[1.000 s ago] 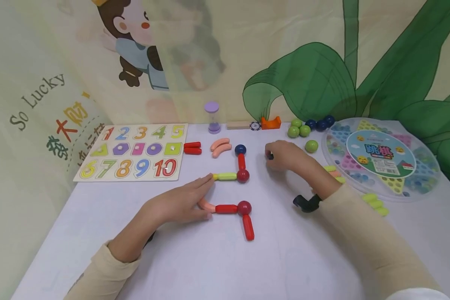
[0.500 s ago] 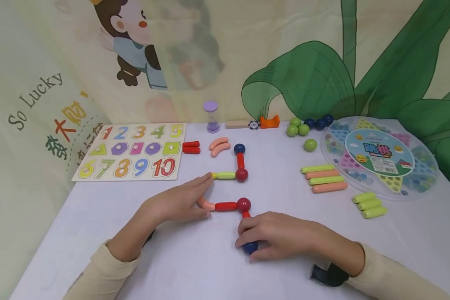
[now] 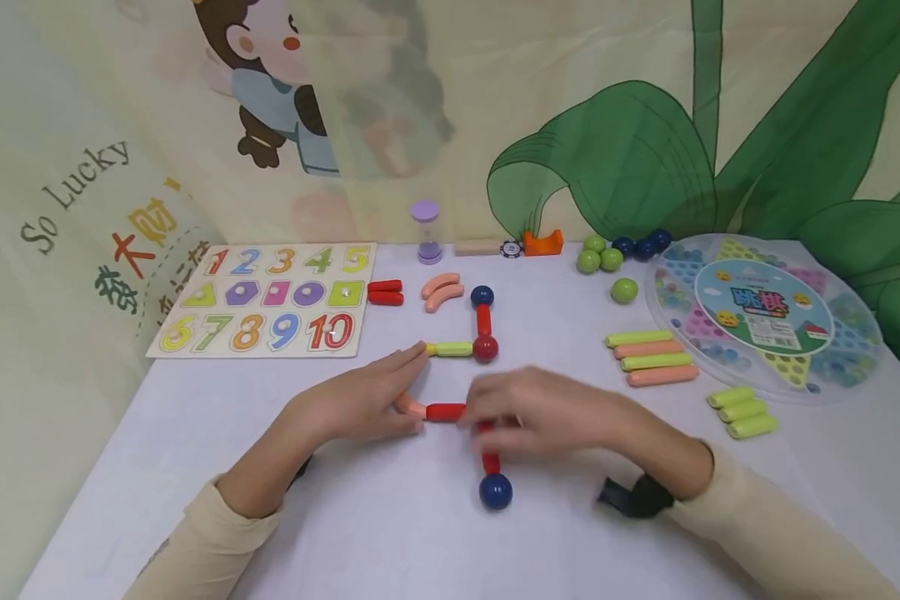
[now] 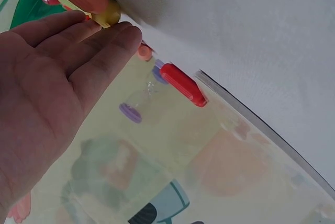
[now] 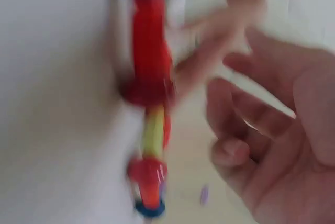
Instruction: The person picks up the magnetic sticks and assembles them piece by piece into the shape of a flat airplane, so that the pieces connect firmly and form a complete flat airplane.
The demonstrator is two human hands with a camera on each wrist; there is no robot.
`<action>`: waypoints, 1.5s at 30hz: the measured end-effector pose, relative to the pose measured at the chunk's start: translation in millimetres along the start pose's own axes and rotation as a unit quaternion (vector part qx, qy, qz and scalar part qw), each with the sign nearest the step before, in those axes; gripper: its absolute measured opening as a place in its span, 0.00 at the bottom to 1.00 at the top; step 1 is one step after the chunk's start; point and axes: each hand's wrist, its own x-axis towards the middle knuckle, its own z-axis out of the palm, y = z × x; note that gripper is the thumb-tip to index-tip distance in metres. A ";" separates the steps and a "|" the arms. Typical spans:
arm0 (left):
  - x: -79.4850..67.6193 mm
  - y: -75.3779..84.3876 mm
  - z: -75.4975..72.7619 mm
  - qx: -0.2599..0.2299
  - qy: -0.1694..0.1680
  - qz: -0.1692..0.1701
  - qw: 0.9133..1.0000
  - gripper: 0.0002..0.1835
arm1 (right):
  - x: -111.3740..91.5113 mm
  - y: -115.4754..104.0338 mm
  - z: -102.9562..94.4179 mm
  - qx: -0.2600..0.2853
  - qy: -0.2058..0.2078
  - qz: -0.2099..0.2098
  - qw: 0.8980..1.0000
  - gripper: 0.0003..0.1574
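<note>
My left hand (image 3: 360, 402) lies with straight fingers over the left end of a stick-and-ball toy build. Its fingertips touch a yellow ball (image 4: 107, 14), and it partly covers a curved pink stick (image 3: 411, 406). The upper arm of the build has a green stick (image 3: 453, 349), a red ball (image 3: 485, 347), a red stick (image 3: 483, 322) and a blue ball (image 3: 482, 296). A red stick (image 3: 444, 412) runs along the lower arm. A blue ball (image 3: 496, 492) sits at its near end. My right hand (image 3: 543, 412), blurred, hovers with loosely bent, empty fingers, hiding the lower red ball.
Green and pink sticks (image 3: 654, 361) and short green sticks (image 3: 742, 412) lie right, beside a round game box (image 3: 765, 383). Green balls (image 3: 624, 290) and blue balls (image 3: 643, 248) are behind. A number board (image 3: 258, 302), red sticks (image 3: 386, 292), curved pink sticks (image 3: 443, 292) and an hourglass (image 3: 425, 232) stand back left.
My right hand came from the back right to the lower red stick's near end with a blue ball, let it go there, then rose away from it. My left hand stayed put.
</note>
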 end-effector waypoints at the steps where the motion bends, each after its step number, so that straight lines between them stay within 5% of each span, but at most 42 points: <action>1: 0.0 -0.6 0.0 0.000 0.000 0.000 1.000 0.48 | 10.9 7.9 -10.2 -0.024 0.030 0.013 0.999 0.16; 4: -0.3 -2.4 0.5 -0.004 -0.003 -0.004 1.000 0.48 | 50.3 36.3 -34.7 -0.109 0.106 0.075 0.986 0.15; 6: -0.9 -3.0 1.0 -0.008 -0.006 -0.006 1.000 0.48 | 76.7 54.1 -43.0 -0.164 0.118 0.117 0.972 0.15; 12: -2.0 -2.8 1.1 -0.010 -0.004 -0.003 1.000 0.49 | 132.9 76.7 -43.3 -0.287 0.029 0.217 0.933 0.14; 15: -1.9 -2.1 0.5 -0.008 -0.001 0.002 1.000 0.49 | 143.3 74.8 -40.1 -0.304 0.000 0.203 0.931 0.12; 18: -1.3 -1.5 0.4 -0.008 0.001 0.004 1.000 0.49 | 142.2 71.7 -40.5 -0.282 0.017 0.181 0.942 0.09; 22: -0.6 -1.1 -0.5 -0.004 0.001 0.003 1.000 0.49 | 121.9 75.6 -57.2 -0.217 0.092 0.189 0.953 0.06; 26: 0.3 -0.9 -1.3 0.004 -0.001 0.001 1.000 0.47 | 87.0 98.3 -81.4 -0.186 0.130 0.232 0.946 0.04; 33: 2.2 -1.1 0.3 0.018 0.001 0.005 1.000 0.42 | 44.4 138.3 -91.3 -0.193 0.091 0.312 0.926 0.19; 45: 1.9 -0.4 1.0 0.017 0.002 -0.002 1.000 0.43 | 68.9 117.6 -81.3 -0.166 0.047 0.280 0.944 0.12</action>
